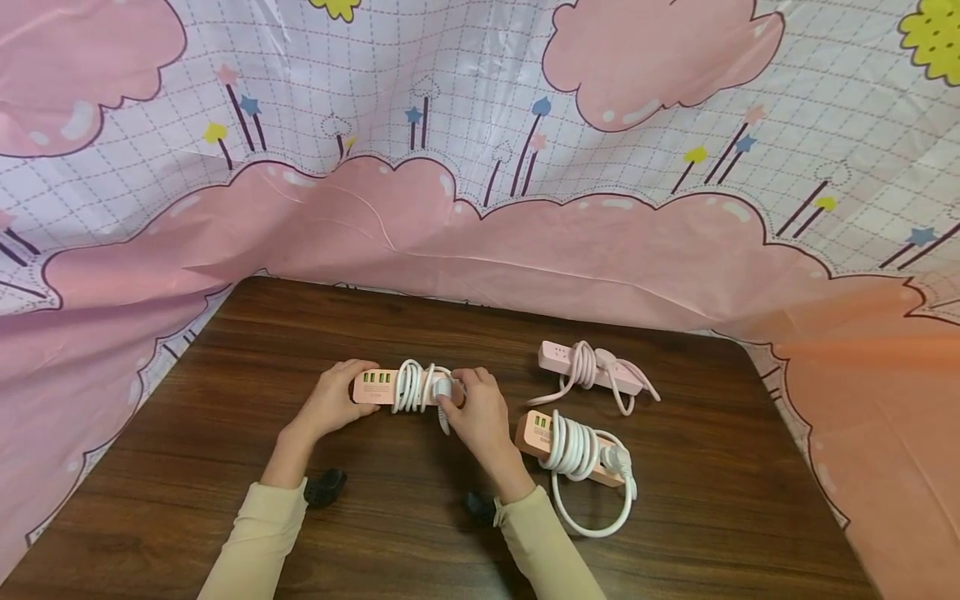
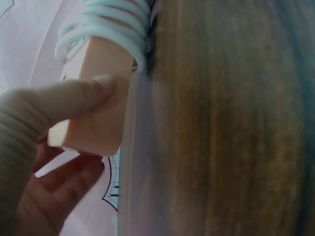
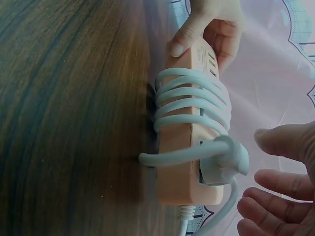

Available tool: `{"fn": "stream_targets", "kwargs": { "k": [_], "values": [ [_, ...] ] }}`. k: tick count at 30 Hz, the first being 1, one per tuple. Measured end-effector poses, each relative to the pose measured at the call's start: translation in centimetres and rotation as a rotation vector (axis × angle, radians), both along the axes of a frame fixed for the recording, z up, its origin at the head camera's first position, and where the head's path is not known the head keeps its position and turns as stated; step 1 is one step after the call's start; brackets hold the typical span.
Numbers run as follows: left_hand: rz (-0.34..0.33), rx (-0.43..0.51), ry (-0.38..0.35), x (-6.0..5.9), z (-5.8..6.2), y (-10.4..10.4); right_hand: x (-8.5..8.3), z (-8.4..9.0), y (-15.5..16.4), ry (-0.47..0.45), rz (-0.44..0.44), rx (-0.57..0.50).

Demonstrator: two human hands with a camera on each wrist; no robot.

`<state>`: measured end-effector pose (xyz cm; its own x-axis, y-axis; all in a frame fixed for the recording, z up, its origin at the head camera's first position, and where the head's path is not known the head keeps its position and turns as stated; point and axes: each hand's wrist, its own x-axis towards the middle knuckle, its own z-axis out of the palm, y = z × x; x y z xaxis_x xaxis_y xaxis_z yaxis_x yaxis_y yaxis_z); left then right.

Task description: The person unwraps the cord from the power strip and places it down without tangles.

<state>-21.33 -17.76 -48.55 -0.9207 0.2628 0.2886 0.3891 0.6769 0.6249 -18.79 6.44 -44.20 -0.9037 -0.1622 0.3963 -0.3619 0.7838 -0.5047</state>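
In the left wrist view the power strip (image 2: 101, 105) is cut off at 12 o'clock, and the surface (image 2: 221, 123) is blurred. In the right wrist view the right hand (image 3: 283, 189) is cropped at 3 o'clock.

The table (image 1: 420, 517) is dark brown wood, or a wood-look top, with a streaky lengthwise grain and a smooth, low sheen. The power strip (image 1: 382, 387) being held has a smooth, matt, peach-pink plastic body, and its cord (image 1: 411, 386) is smooth white plastic with a slight gloss, as is the plug (image 3: 224, 164). Two more power strips, (image 1: 592, 367) and (image 1: 570, 446), look the same. The backdrop sheet (image 1: 480, 167) is thin, glossy plastic film, creased and catching light in streaks, printed with pink clouds. The sleeves (image 1: 255, 542) are soft, matt, cream cloth.
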Motion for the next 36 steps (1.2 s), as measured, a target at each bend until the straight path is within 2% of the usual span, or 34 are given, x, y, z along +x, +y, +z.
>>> {"fn": "stream_targets", "kwargs": {
  "k": [8,13,17,24,30,36],
  "values": [
    [-0.019,0.072,0.046,0.6,0.3,-0.2,0.3,0.5,0.4,0.044,0.0,-0.022],
    [-0.03,0.106,0.061,1.3,1.0,-0.2,0.7,1.2,1.0,0.097,0.002,-0.031],
    [-0.031,0.122,0.124,1.9,2.5,0.0,1.1,2.3,1.6,0.175,0.024,-0.04],
    [-0.084,0.133,0.249,2.2,5.3,1.1,2.0,5.0,2.6,0.315,0.059,-0.073],
    [-0.131,0.182,0.325,2.2,6.8,2.6,3.1,7.1,3.7,0.331,0.037,-0.06],
    [-0.19,0.231,0.345,1.9,8.0,4.6,3.6,8.7,5.4,0.319,0.019,-0.015]
  ]
}}
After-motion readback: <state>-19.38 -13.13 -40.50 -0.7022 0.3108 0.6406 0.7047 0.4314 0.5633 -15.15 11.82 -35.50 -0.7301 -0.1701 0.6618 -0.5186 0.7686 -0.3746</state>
